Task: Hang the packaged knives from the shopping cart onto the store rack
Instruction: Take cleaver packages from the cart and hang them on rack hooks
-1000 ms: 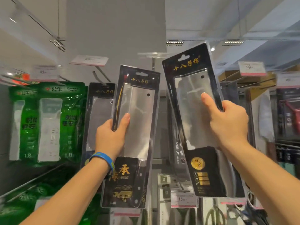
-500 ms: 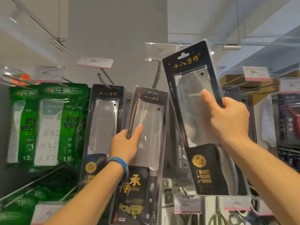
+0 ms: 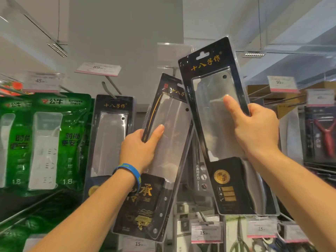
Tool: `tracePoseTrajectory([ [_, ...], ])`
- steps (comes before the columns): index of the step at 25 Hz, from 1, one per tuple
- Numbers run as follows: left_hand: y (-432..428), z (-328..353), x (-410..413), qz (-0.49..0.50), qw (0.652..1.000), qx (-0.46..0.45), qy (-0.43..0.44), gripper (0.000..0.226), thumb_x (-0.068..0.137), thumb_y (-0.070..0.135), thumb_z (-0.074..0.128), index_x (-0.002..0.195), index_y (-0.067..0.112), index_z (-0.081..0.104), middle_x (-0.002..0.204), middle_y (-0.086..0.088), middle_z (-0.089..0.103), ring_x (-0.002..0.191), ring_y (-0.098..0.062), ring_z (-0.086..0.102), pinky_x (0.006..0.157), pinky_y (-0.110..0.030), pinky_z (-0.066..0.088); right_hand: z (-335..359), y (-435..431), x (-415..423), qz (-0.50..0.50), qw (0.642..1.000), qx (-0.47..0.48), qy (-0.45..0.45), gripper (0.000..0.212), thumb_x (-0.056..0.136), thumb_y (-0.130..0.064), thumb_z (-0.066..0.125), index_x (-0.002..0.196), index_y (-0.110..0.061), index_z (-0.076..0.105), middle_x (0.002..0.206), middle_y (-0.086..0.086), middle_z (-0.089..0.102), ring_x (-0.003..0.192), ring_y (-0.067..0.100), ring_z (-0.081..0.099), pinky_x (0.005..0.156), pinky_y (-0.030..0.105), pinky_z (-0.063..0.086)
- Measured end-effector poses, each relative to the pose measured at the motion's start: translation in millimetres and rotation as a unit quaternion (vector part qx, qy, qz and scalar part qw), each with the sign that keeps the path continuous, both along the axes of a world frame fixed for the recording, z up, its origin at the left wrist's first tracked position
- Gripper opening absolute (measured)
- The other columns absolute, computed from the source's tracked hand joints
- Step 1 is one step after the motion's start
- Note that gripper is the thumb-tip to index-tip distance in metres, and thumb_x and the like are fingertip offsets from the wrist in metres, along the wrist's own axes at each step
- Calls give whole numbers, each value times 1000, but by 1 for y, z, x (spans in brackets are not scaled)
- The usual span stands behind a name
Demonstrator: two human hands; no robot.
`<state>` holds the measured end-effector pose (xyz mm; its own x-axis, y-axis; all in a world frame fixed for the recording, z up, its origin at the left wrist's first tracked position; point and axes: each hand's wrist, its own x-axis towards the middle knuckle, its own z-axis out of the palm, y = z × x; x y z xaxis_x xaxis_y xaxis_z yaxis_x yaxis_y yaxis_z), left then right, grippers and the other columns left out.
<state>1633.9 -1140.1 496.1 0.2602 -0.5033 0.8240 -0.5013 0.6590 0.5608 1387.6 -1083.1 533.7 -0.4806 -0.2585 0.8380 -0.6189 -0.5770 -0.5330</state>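
I hold two packaged cleavers up at the store rack. My left hand (image 3: pixel 140 148), with a blue wristband, grips a black blister pack (image 3: pixel 169 142) by its left edge; the pack leans right, its top tucked behind the other pack. My right hand (image 3: pixel 254 130) grips a second black cleaver pack (image 3: pixel 214 99) by its right edge, thumb pressed on the clear front. Its hang hole sits near a clear price-tag holder (image 3: pixel 174 55) on a hook arm. A third cleaver pack (image 3: pixel 109 139) hangs on a rack hook (image 3: pixel 109 89) to the left.
Green power-strip packs (image 3: pixel 47 142) hang at the left. Price tags reading 89 (image 3: pixel 98 68), 45 (image 3: pixel 42 81) and 99 (image 3: pixel 281 83) stick out on hook ends. A red tool in a dark pack (image 3: pixel 323 135) hangs at the right. Lower hooks carry tags marked 15 (image 3: pixel 205 231).
My left hand has carried its pack right and down, tilting it until its top slips behind the right pack. My right hand keeps its pack raised, nearly in the same place.
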Motion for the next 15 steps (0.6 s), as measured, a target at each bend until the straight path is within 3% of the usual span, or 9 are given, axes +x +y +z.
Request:
tracePoseTrajectory([
  [3, 0, 0, 3, 0, 1000, 13, 0, 77, 74, 81, 53, 66, 5, 48, 61, -13, 44, 55, -20, 39, 54, -37, 36, 0, 1, 4, 7, 1000, -4, 2, 83, 83, -79, 59, 72, 3, 57, 67, 16, 58, 57, 22, 47, 53, 42, 42],
  [6, -1, -1, 8, -37, 999, 27, 25, 97, 68, 86, 51, 89, -8, 61, 84, -26, 64, 72, -38, 59, 71, -48, 52, -1, 2, 6, 8, 1000, 2, 1, 80, 84, -77, 60, 69, 2, 55, 63, 12, 55, 54, 17, 42, 50, 35, 34],
  [8, 0, -1, 10, -50, 998, 29, 27, 98, 68, 86, 51, 93, -8, 61, 93, -29, 65, 82, -41, 64, 78, -54, 52, -2, 3, 7, 10, 1000, 2, 0, 81, 84, -78, 60, 69, 2, 55, 63, 11, 55, 54, 16, 42, 51, 35, 34],
  [10, 0, -1, 12, -53, 998, 20, 25, 95, 70, 84, 54, 87, -9, 59, 88, -30, 63, 70, -35, 59, 74, -54, 53, -1, 4, 8, 11, 1000, 4, 5, 82, 83, -78, 60, 73, 3, 60, 68, 15, 60, 56, 20, 47, 52, 37, 38],
  [13, 0, 0, 16, -42, 999, 14, 26, 87, 74, 79, 56, 81, -8, 58, 81, -28, 63, 66, -31, 56, 68, -51, 52, 0, 6, 9, 13, 1000, 17, 9, 83, 83, -80, 58, 82, 3, 65, 79, 18, 66, 73, 34, 62, 63, 52, 52],
  [15, -1, 2, 20, -43, 998, 12, 33, 80, 74, 78, 56, 76, -3, 60, 77, -22, 66, 63, -27, 57, 61, -45, 50, 2, 10, 10, 20, 1000, 18, 9, 76, 83, -79, 58, 81, -3, 67, 77, 11, 67, 75, 30, 64, 65, 51, 55],
])
